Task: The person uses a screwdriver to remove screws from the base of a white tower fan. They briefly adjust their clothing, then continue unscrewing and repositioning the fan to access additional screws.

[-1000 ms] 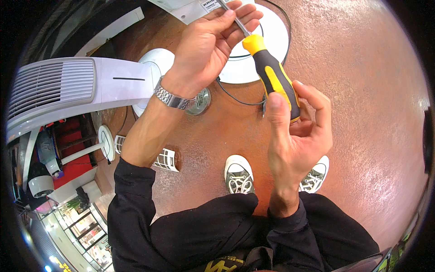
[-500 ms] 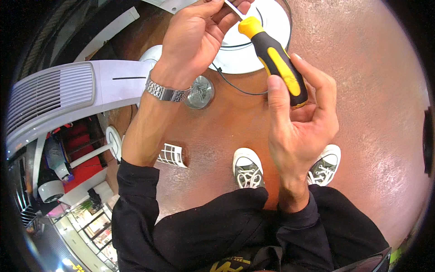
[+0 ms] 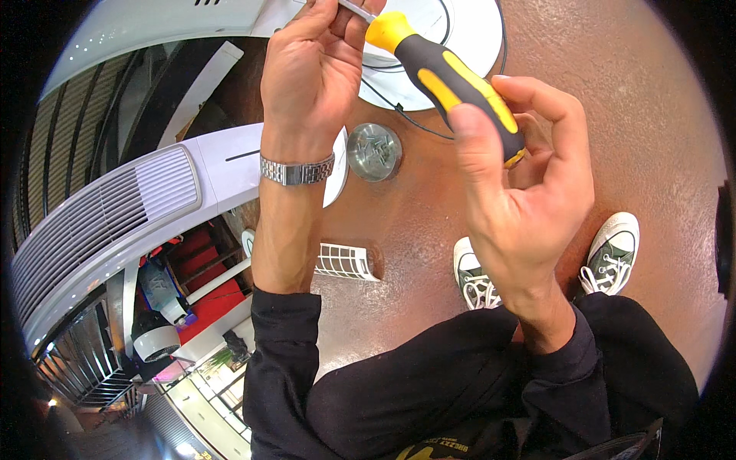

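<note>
A screwdriver [image 3: 460, 83] with a fat black-and-yellow handle slants from the centre right up to the top edge. Around the butt of its handle, my right hand [image 3: 529, 184] is closed, thumb on one side and fingers on the other. My left hand [image 3: 310, 92], with a metal watch [image 3: 297, 170] at the wrist, has its thumb and fingers bent about the metal shaft [image 3: 356, 9]. The tip lies beyond the top edge, out of sight. Below the handle's front end stands a clear round dish [image 3: 374, 152] holding several small screws.
A white round base [image 3: 468, 38] with a black cable sits at the top. On the left stretches a long white appliance with a slatted grille [image 3: 100, 211]. A white grid piece [image 3: 345, 262] lies on the brown floor [image 3: 414, 207], near my shoes [image 3: 613, 249].
The view has swung, so the dish, grid piece and shoes sit further right. More of a white panel shows at the top left. Both hands keep to the screwdriver.
</note>
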The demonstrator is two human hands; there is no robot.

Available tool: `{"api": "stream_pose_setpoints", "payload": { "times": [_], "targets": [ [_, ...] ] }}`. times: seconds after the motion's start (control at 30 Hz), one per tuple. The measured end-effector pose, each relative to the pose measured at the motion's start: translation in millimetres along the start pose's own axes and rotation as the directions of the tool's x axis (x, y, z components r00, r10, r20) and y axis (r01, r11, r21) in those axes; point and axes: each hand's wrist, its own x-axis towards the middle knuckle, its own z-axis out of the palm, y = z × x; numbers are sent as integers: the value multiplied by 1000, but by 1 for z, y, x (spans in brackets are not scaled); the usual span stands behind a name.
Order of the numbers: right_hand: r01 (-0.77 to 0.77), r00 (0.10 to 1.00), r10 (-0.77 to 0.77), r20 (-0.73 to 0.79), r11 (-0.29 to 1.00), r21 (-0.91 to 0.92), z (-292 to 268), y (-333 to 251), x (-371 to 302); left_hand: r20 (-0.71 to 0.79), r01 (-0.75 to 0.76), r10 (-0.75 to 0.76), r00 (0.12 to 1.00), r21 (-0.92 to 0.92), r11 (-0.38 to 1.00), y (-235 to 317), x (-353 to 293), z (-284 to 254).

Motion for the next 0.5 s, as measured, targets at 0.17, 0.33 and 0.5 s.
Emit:
{"api": "stream_pose_setpoints", "payload": {
  "times": [0.17, 0.33, 0.5],
  "targets": [
    [357, 934, -356, 33, 934, -32, -12, 12, 9, 1, 26, -26, 1000, 53, 998, 10, 4, 0],
    [409, 912, -406, 50, 911, -61, -10, 10, 11, 42, 32, -32, 999, 3, 999, 16, 11, -20],
    [-62, 997, 62, 51, 998, -14, -4, -1, 1, 37, 29, -26, 999, -86, 996, 8, 8, -3]
  ]
}}
